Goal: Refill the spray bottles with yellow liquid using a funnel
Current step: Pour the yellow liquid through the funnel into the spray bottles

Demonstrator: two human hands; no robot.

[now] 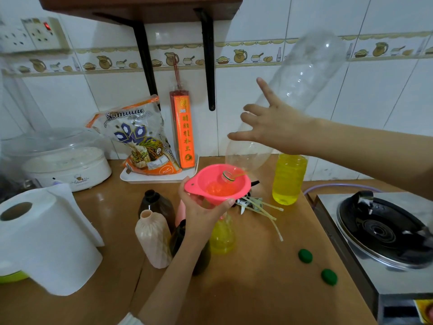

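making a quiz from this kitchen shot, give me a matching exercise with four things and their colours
Things:
1. funnel
2. caps
3. paper roll
4. upended big bottle

Colours:
a. green
b. clear
c. pink
d. white

Pairs: 1-c, 2-a, 3-d, 4-b

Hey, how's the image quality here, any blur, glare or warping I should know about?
Head view: the upturned clear bottle is smeared by motion blur; glare spots sit on the wall tiles and counter; wide-angle warping bends the tile border and stretches the paper roll; the funnel stays fairly sharp.
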